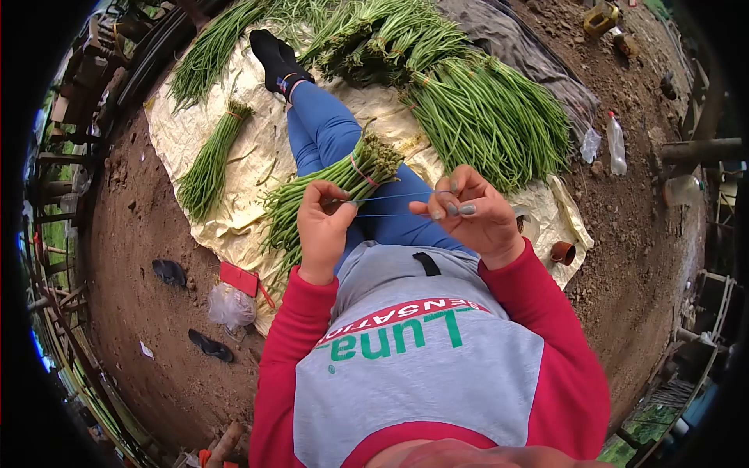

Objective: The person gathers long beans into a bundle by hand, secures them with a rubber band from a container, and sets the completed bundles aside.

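Note:
A bundle of long green beans [331,187] lies across my lap, tied near its top with a pink band. My left hand [321,226] grips this bundle and pinches one end of a thin blue string [394,197]. Over my right thigh, my right hand [468,210] pinches the other end, so the string runs taut between both hands. My legs in blue trousers [324,129] stretch forward onto a pale yellow sheet [257,160].
Tied bean bundles lie on the sheet: one at the left [211,160], a large heap ahead and right [476,101]. A plastic bottle [616,144] stands on bare dirt at right. Sandals [169,273], a red card [238,278] and a plastic bag [230,306] lie at left.

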`<state>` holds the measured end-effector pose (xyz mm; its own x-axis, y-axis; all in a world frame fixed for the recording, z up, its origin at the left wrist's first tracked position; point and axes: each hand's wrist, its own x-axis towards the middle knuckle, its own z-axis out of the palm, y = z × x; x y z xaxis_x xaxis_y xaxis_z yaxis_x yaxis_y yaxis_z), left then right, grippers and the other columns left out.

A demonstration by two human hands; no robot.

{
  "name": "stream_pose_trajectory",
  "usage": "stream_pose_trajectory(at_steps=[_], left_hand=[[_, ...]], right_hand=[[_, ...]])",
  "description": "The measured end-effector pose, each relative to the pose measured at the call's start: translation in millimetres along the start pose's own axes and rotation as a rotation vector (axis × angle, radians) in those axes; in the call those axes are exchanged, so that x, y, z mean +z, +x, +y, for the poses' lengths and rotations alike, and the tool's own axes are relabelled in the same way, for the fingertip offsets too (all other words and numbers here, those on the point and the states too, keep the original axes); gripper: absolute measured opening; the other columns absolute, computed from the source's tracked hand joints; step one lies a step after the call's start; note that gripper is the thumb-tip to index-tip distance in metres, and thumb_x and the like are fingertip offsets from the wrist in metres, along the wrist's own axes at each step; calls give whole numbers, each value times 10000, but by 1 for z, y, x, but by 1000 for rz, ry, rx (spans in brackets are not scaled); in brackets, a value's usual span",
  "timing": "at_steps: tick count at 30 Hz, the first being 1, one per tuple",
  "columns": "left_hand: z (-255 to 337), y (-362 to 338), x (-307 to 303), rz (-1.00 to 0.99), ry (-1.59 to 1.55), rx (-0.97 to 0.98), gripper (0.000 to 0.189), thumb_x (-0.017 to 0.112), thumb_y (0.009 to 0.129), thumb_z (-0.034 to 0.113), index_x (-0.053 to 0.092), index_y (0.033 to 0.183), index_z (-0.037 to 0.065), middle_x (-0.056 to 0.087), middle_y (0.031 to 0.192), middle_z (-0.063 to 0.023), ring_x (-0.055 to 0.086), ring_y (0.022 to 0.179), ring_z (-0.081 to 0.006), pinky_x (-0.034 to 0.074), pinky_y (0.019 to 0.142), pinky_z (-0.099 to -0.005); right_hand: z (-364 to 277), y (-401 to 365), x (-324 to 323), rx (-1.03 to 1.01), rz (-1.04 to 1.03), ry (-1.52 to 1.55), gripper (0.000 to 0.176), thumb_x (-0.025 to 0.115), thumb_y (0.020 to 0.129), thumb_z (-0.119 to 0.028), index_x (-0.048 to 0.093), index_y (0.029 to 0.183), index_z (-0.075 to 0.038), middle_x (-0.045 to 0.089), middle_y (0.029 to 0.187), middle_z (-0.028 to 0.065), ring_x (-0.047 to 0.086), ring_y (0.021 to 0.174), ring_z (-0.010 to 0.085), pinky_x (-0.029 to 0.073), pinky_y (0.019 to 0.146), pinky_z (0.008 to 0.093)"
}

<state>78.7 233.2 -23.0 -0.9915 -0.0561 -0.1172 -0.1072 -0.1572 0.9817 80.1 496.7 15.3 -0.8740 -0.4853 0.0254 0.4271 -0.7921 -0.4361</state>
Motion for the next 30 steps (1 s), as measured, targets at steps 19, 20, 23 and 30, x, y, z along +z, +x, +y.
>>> stream_pose_trajectory(at_steps=[19, 20, 23, 30], left_hand=[[-44, 137, -23, -428, 670, -163, 320, 623, 871, 157, 743, 1142, 37, 567, 1426, -177, 468, 1385, -323, 394, 1088, -412], [-37, 120, -21, -386, 447, -88, 317, 619, 858, 133, 748, 1127, 25, 573, 1419, -170, 467, 1386, -308, 392, 1089, -406], [-4, 90, -20, -356, 177, -10, 424, 597, 776, 79, 725, 1176, 16, 573, 1408, -153, 449, 1399, -285, 360, 1128, -394], [-11, 34, -21, -477, 1042, 313, 1204, 826, 679, 375, 105, 1609, 118, 251, 1630, -149, 227, 1507, -368, 125, 1217, -540]], right_hand=[[42, 17, -100, -348, 297, -1679, 204, 682, 885, -226, 754, 913, -37, 687, 1067, 183, 624, 1072, 336, 480, 946, 415], [40, 8, -74, -369, 153, -1724, 119, 734, 839, -177, 760, 875, -66, 670, 1115, 145, 621, 1084, 327, 470, 959, 422], [52, 5, -40, -302, -314, -1796, 160, 754, 800, -173, 734, 914, -63, 690, 1014, 79, 630, 1043, 290, 468, 949, 412], [60, 39, 5, 335, -189, -1717, 552, 600, 787, -99, 552, 1330, -12, 688, 752, 145, 668, 730, 370, 518, 744, 454]])
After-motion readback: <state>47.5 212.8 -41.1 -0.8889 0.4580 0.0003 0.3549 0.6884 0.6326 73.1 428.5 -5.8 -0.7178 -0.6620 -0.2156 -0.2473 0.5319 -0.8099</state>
